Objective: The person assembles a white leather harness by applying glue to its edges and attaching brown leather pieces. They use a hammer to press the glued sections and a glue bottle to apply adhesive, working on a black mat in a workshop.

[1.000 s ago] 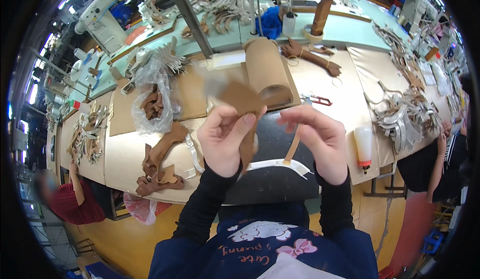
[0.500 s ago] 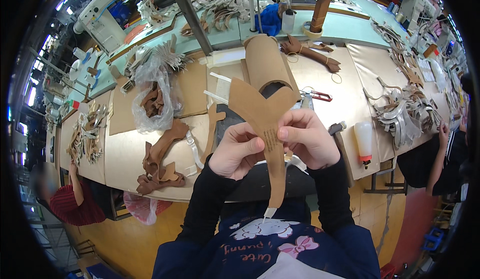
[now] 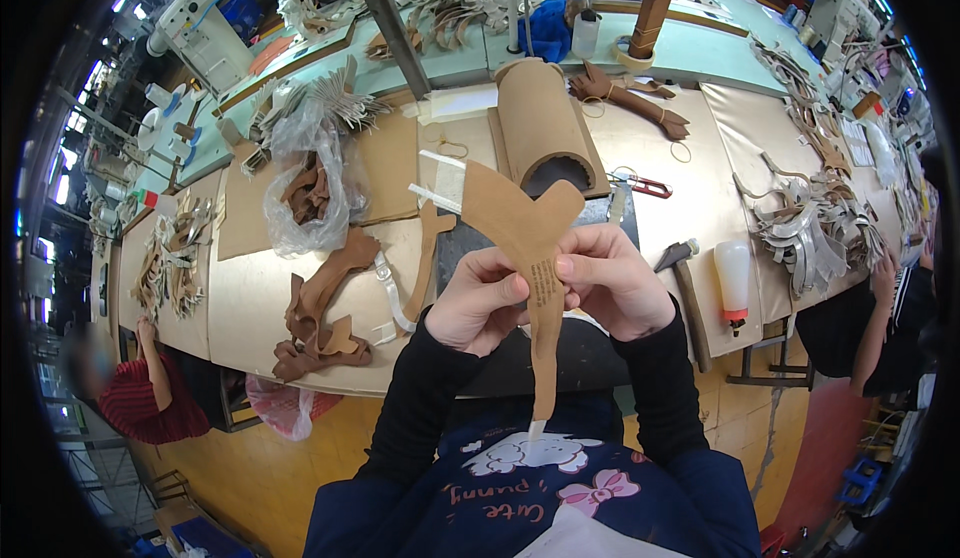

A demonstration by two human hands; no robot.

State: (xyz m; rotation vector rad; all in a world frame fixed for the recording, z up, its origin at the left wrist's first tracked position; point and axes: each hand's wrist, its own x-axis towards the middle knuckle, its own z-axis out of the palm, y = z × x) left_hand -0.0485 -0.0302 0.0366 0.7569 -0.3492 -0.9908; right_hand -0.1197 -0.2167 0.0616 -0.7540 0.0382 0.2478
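A brown Y-shaped leather piece [image 3: 525,220] hangs upright before me, pinched on both sides of its narrow middle. My left hand [image 3: 478,303] is closed on its left edge, thumb in front. On the opposite edge my right hand [image 3: 612,283] grips it the same way. White strips [image 3: 437,198] stick out from its upper left arm, and a white tip [image 3: 537,427] shows at its lower end. Small dark print runs down the middle. Behind the piece lie a dark board [image 3: 480,243] and a brown half-round form [image 3: 545,123] on a base.
Brown leather pieces [image 3: 325,318] and a plastic bag [image 3: 315,193] lie to the left. A red-handled cutter [image 3: 645,187], a wooden-handled hammer [image 3: 690,308] and a white bottle [image 3: 732,278] are on the right. Co-workers sit at both sides [image 3: 155,398] [image 3: 870,323].
The leather piece has tilted slightly, its lower end swinging a little left and its upper left arm showing more white. Both hands keep their hold. The view has shifted slightly.
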